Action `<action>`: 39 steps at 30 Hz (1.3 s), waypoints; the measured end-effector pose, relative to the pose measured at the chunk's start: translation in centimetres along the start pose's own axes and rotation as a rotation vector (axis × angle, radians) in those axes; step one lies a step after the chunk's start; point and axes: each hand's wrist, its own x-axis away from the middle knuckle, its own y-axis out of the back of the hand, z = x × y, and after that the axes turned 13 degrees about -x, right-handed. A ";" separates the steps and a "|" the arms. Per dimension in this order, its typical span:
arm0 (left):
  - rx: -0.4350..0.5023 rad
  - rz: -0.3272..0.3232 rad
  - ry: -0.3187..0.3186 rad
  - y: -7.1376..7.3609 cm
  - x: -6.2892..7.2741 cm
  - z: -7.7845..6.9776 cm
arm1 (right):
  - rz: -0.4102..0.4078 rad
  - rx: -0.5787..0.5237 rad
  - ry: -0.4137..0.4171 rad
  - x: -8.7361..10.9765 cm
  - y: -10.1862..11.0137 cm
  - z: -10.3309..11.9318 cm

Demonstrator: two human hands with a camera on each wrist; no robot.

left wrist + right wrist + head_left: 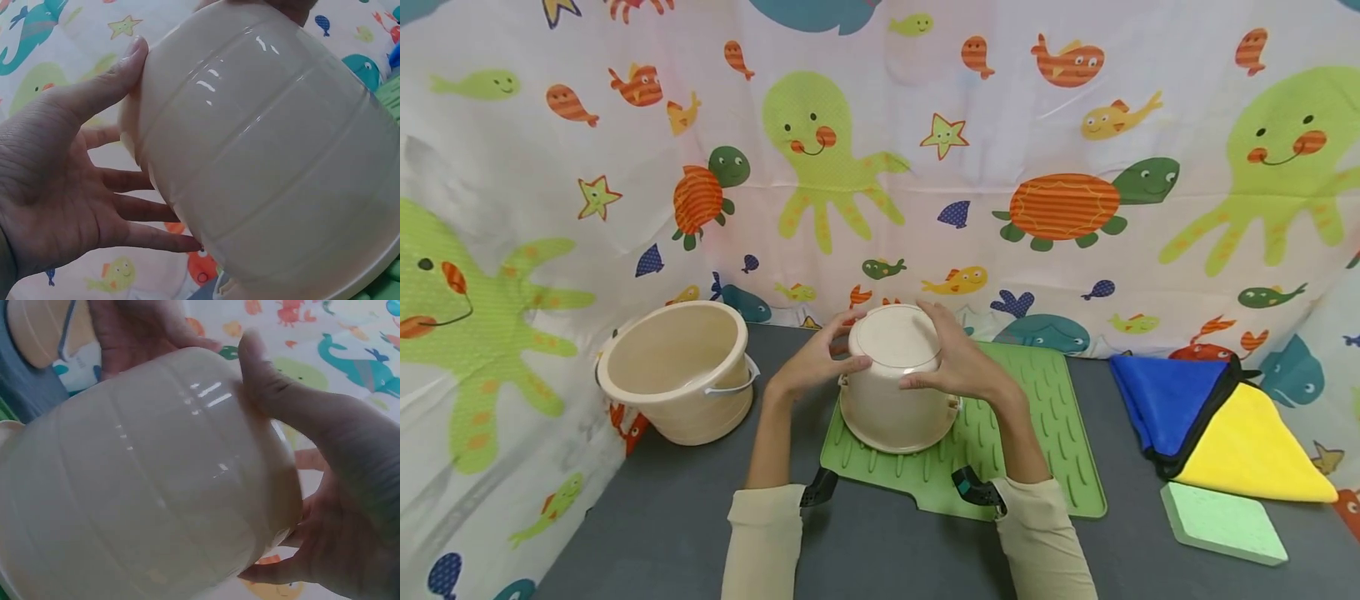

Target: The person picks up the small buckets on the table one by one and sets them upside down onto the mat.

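In the head view an upside-down cream bucket [897, 408] stands with its rim at the green drying mat [1052, 425] and its flat bottom facing up. My left hand [811, 360] holds its left side near the top, thumb in front and fingers spread round behind. On the opposite side my right hand [961, 358] grips it the same way. In the left wrist view the left thumb and fingertips touch the bucket's ringed wall [269, 144]. The right wrist view shows the right thumb and fingers [275, 572] round the bottom edge of the bucket.
A second cream bucket [673, 400] stands upright on the left of the grey table [895, 542], its handle hanging down. To the right lie a blue cloth [1172, 404], a yellow cloth [1262, 450] and a light green sponge [1225, 523]. A printed sea-animal curtain [880, 150] hangs behind.
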 end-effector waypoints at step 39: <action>-0.234 -0.052 0.037 0.1 0.8 -2.8 | -0.090 0.021 -0.104 -0.5 -1.2 -0.3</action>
